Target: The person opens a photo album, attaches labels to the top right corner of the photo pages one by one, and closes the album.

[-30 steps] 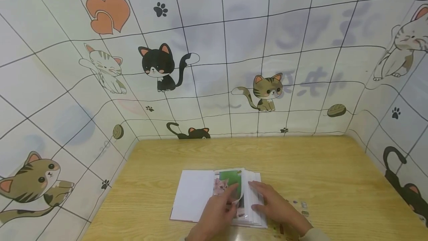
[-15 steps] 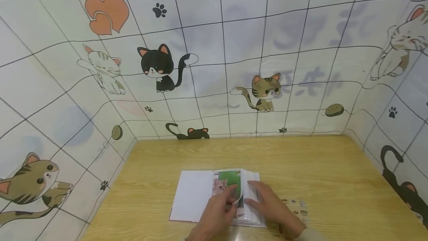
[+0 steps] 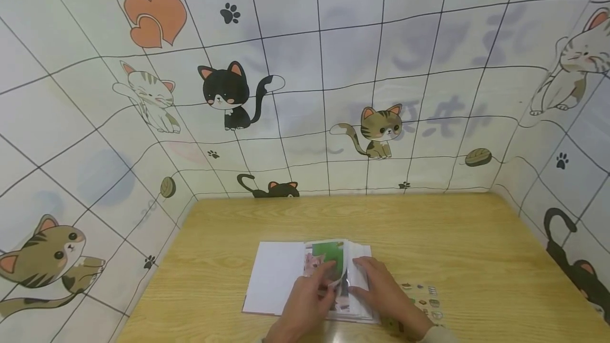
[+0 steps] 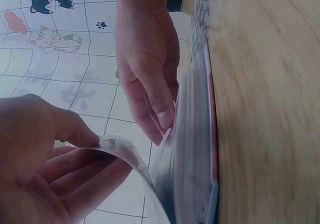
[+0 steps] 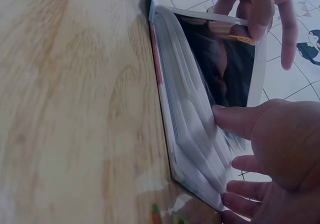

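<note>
one photo album [image 3: 274,277], open flat on the desk [image 3: 452,237], at six o'clock in the head view; white inside cover at nine o'clock, thick stack of clear-sleeved pages at three; one lifted page [image 5: 210,49], curling upward, dark picture on its underside; one cat picture [image 3: 329,252], pinkish with green behind, toward one o'clock in the album; left hand [image 3: 305,300], thumb and fingers pinching the lifted page's edge; right hand [image 3: 385,289], holding nothing closed, thumb touching the page stack; one sheet of small colored pictures [image 3: 431,300], between three and four o'clock of the album, partly under the right forearm; one cat-printed wall covering [image 3: 305,78], twelve o'clock beyond the desk
</note>
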`<state>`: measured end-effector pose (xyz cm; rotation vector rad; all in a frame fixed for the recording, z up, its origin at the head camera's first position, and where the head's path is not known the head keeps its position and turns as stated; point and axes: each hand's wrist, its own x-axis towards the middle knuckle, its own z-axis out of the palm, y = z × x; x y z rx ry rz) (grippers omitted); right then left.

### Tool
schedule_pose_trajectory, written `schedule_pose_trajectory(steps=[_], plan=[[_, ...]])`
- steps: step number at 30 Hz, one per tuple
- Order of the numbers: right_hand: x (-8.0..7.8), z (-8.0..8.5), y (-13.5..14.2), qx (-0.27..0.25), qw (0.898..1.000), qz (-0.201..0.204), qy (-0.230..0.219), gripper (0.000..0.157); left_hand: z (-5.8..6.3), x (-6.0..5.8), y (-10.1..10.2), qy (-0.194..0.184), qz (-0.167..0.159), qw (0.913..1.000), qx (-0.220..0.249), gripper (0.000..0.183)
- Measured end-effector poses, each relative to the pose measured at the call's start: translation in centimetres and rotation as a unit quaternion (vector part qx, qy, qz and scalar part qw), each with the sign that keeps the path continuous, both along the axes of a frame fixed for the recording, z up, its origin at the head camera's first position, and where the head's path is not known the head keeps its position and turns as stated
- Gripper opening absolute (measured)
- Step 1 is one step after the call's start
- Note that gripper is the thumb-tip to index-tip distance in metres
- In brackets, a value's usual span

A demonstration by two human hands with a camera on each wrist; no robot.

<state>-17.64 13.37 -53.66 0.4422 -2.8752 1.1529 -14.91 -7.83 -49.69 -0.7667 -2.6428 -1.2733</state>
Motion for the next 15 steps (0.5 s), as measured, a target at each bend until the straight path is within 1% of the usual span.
schedule_pose_trajectory(steps=[3,6,11,15], plan=[[-0.1,0.0,0.0,0.000,1.000,-0.001,0.003,0.059,0.0,0.0,-0.2,0.024,0.004,0.9997,0.006,0.046],[-0.1,0.0,-0.1,-0.001,1.000,-0.002,0.007,0.060,-0.1,0.1,-0.4,0.041,0.015,0.9989,0.016,0.048],[-0.2,-0.2,-0.1,-0.005,1.000,-0.006,0.008,0.062,0.1,0.2,-0.9,0.060,0.042,0.9958,0.054,0.052],[-0.2,-0.2,0.0,-0.005,1.000,-0.008,0.002,0.061,0.3,0.3,-1.4,0.057,0.059,0.9935,0.079,0.053]])
